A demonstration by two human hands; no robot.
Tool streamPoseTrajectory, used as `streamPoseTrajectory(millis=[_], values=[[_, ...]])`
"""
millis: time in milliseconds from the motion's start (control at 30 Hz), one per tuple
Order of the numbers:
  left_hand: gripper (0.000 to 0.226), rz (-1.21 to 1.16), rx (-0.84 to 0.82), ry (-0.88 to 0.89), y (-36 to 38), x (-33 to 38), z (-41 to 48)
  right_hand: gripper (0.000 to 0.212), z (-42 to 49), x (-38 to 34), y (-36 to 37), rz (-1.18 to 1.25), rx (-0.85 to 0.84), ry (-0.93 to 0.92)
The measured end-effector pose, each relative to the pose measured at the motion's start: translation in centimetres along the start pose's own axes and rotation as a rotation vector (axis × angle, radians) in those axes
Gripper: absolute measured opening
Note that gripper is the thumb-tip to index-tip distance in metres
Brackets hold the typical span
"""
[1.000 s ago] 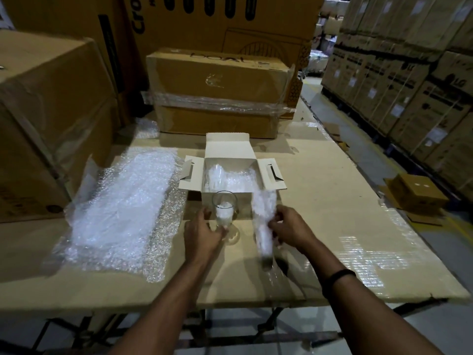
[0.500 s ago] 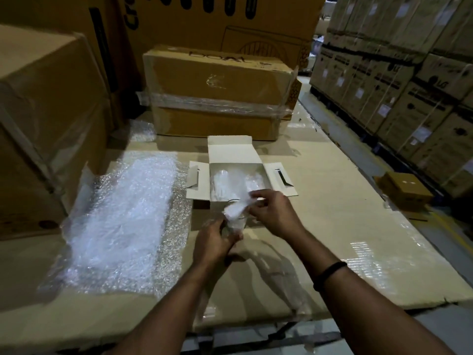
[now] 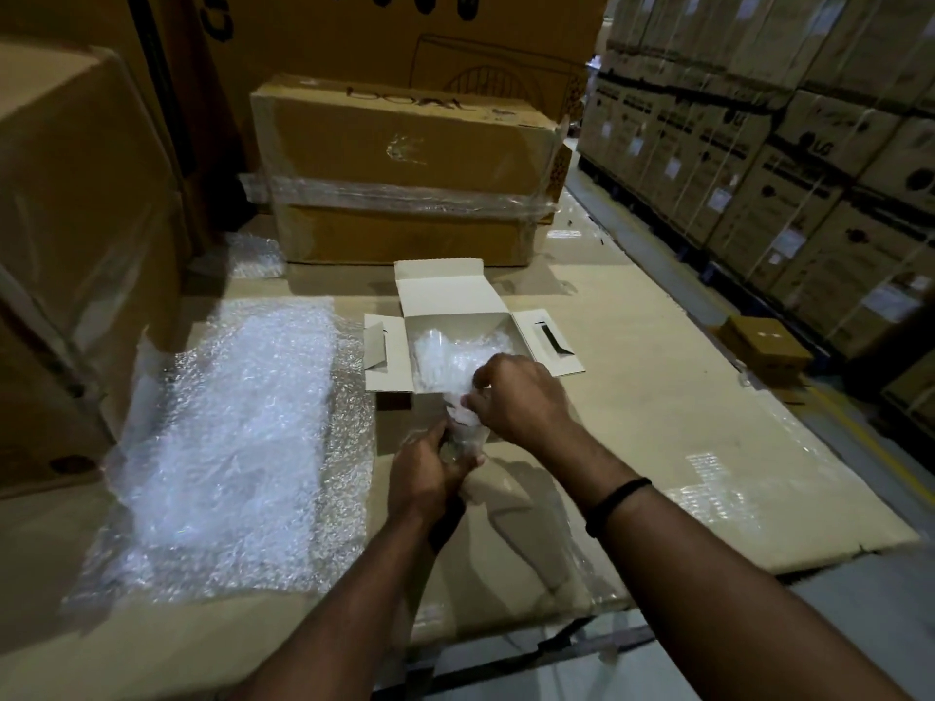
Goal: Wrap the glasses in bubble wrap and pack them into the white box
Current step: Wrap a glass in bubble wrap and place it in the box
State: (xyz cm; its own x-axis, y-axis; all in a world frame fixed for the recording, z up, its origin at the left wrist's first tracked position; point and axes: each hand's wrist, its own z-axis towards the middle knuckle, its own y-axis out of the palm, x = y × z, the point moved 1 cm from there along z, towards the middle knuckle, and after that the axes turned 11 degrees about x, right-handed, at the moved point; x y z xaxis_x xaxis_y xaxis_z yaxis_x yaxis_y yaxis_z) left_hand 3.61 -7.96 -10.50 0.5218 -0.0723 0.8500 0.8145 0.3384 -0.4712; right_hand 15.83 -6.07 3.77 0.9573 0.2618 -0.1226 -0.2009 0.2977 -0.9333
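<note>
The white box (image 3: 455, 296) stands open on the cardboard-covered table, flaps spread, with a wrapped bundle of bubble wrap (image 3: 435, 354) inside it. Just in front of the box, my left hand (image 3: 430, 473) grips the lower part of a clear glass (image 3: 463, 440). My right hand (image 3: 516, 397) pinches a piece of bubble wrap (image 3: 463, 412) at the mouth of the glass, pressing it down. Most of the glass is hidden by both hands.
A large loose sheet of bubble wrap (image 3: 227, 437) lies on the table to the left. A taped brown carton (image 3: 405, 169) sits behind the white box, with big cartons at left. Stacked cartons line the aisle at right, and a small carton (image 3: 764, 341) is on the floor.
My right hand has brought the strip of bubble wrap from beside the glass to its mouth and pushed it down. My left hand has stayed on the glass. The view tilted closer.
</note>
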Motion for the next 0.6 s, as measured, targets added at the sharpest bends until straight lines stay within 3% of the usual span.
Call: streamPoseTrajectory(millis=[33,100,200,433,600], values=[[0.052,-0.015,0.003,0.009,0.1,-0.1,0.0,0.016,-0.2,0.0,0.1,0.031,0.066,0.018],[0.057,-0.018,0.001,0.021,0.1,-0.3,0.1,0.024,-0.5,0.2,0.3,0.046,0.078,-0.039],[0.059,0.015,0.007,0.026,0.1,-0.4,0.3,0.037,-0.8,0.8,0.4,-0.027,-0.080,-0.205],[0.063,0.042,0.020,0.037,0.0,0.0,0.2,0.039,-0.8,1.0,-0.1,-0.144,-0.419,-0.230],[0.071,0.019,0.011,0.033,-0.2,0.2,0.1,0.058,-0.9,0.8,-0.2,-0.077,-0.219,-0.259]])
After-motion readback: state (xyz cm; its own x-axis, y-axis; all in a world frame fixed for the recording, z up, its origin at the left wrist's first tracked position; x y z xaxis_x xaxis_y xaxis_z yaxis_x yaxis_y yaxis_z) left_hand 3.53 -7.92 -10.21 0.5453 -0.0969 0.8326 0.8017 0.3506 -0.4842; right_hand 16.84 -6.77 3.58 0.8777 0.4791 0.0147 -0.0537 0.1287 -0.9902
